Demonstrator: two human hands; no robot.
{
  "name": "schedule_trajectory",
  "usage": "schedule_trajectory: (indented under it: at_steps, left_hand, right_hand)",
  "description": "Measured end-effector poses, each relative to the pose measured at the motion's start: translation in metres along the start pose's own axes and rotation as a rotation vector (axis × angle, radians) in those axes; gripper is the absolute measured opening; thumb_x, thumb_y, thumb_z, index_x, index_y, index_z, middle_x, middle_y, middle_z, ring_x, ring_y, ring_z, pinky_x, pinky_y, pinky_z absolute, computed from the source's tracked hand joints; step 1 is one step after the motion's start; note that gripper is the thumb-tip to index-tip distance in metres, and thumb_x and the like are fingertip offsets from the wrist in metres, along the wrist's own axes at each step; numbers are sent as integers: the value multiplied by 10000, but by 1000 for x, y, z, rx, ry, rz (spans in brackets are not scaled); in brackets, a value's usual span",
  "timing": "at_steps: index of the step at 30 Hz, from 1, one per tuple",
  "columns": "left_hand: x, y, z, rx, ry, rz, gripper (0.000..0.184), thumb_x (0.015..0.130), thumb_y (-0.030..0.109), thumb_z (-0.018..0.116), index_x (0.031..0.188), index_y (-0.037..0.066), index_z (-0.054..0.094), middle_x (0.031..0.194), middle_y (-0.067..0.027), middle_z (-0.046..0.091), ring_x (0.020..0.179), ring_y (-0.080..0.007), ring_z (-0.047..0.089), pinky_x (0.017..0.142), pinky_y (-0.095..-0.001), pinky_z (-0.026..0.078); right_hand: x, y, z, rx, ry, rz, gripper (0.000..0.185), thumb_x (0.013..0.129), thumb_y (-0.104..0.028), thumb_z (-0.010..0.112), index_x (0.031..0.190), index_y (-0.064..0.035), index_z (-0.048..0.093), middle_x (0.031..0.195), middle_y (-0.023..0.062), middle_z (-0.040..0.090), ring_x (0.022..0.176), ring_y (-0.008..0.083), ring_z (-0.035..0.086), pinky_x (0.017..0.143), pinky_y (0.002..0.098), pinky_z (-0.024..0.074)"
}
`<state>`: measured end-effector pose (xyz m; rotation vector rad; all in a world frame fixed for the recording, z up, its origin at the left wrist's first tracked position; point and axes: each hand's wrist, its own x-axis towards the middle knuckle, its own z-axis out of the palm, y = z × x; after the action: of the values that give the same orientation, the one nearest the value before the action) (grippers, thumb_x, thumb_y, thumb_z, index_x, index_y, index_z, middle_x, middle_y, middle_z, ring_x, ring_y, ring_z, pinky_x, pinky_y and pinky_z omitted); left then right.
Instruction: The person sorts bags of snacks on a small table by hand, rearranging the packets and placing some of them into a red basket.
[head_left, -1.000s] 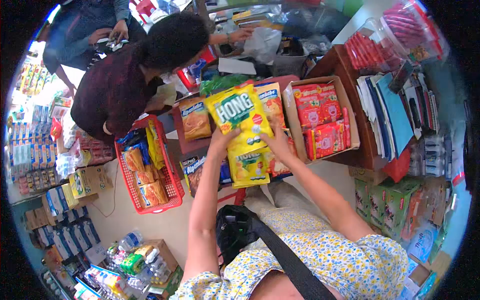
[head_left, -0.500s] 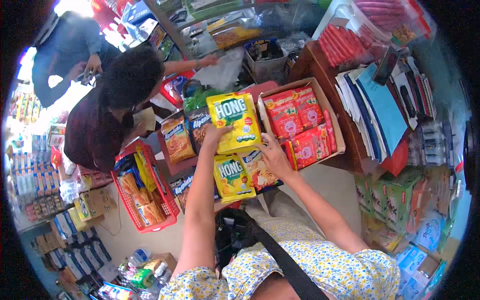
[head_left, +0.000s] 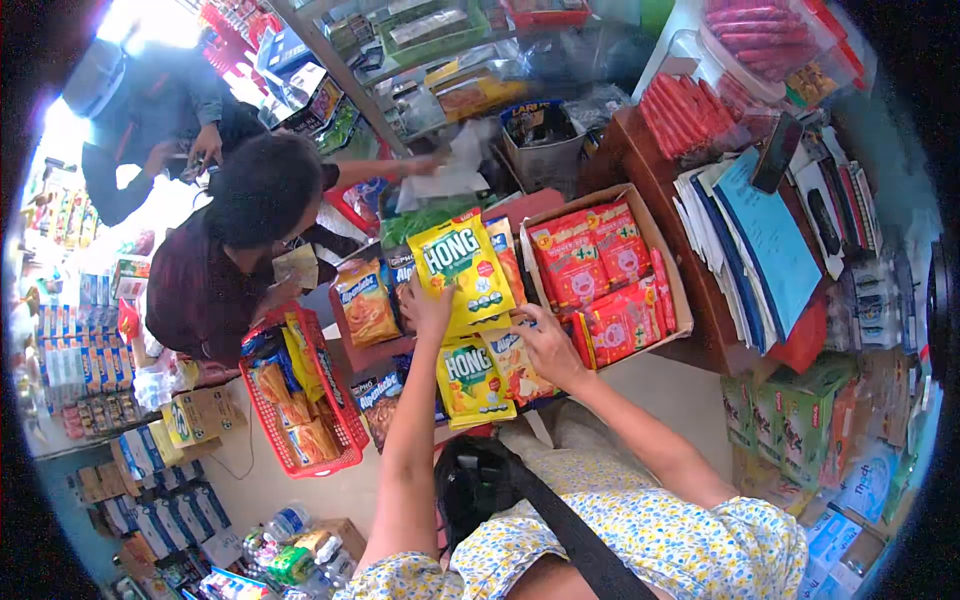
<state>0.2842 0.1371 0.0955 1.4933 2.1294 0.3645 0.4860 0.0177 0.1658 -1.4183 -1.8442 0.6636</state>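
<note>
Both my hands are on a yellow candy bag [head_left: 462,275] marked "HONG", raised slightly over other bags. My left hand [head_left: 428,310] grips its left edge, thumb across the front. My right hand [head_left: 552,348] is at its lower right corner, fingers curled in a pinch. Just below lies a second yellow "HONG" bag [head_left: 474,385], beside a cream-coloured candy bag [head_left: 520,362] partly under my right hand. To the left are an orange "Alpenliebe" bag [head_left: 366,303] and a dark brown "Alpenliebe" bag [head_left: 380,405]. Another orange bag [head_left: 502,250] shows behind the raised one.
A cardboard box [head_left: 684,300] of red packets stands at the right, beside a wooden cabinet [head_left: 715,320] bearing folders [head_left: 765,240]. A red basket [head_left: 345,450] with snack bags is at the left. A person [head_left: 215,280] reaches across behind it; another person [head_left: 150,110] stands farther back.
The raised yellow bag now sits tilted, showing an orange bag behind it. My left hand has moved up its left edge. The person's hand at the back has shifted, and the whole view moved slightly.
</note>
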Motion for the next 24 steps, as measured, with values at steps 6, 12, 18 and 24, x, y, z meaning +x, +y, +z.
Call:
schedule_trajectory:
  at_steps: [6, 12, 18, 24]
  left_hand:
    - [-12, -35, -6, -356, 213, 310, 401, 805, 229, 533, 1117, -19, 480, 1145, -201, 483, 1093, -317, 439, 915, -375, 334]
    - [-63, -128, 8, -86, -112, -233, 413, 756, 314, 549, 972, -38, 560, 947, -256, 554, 912, -394, 522, 797, -425, 400]
    - [-124, -137, 43, 220, -100, -152, 650, 646, 403, 644, 1132, 4, 477, 1118, -261, 460, 995, -395, 468, 858, -421, 386]
    - [-122, -152, 76, 128, -188, -56, 924, 564, 263, 748, 1261, -53, 231, 1161, -318, 364, 1037, -437, 424, 882, -413, 383]
  right_hand:
    - [3, -2, -5, -60, -33, -55, 285, 679, 35, 487, 951, -6, 560, 1101, 204, 457, 1005, 365, 443, 878, 409, 377]
    - [-4, 1, -4, -170, -202, -130, 215, 678, -20, 505, 882, -32, 572, 1090, 187, 480, 1029, 324, 450, 859, 401, 364]
    - [-1, -1, -7, -184, -264, -141, 218, 661, -71, 552, 876, -44, 578, 1111, 143, 475, 1003, 286, 467, 850, 395, 352]
    - [3, -2, -4, -222, -289, -155, 248, 652, -86, 572, 897, -52, 583, 1135, 129, 469, 1002, 271, 469, 849, 388, 346]
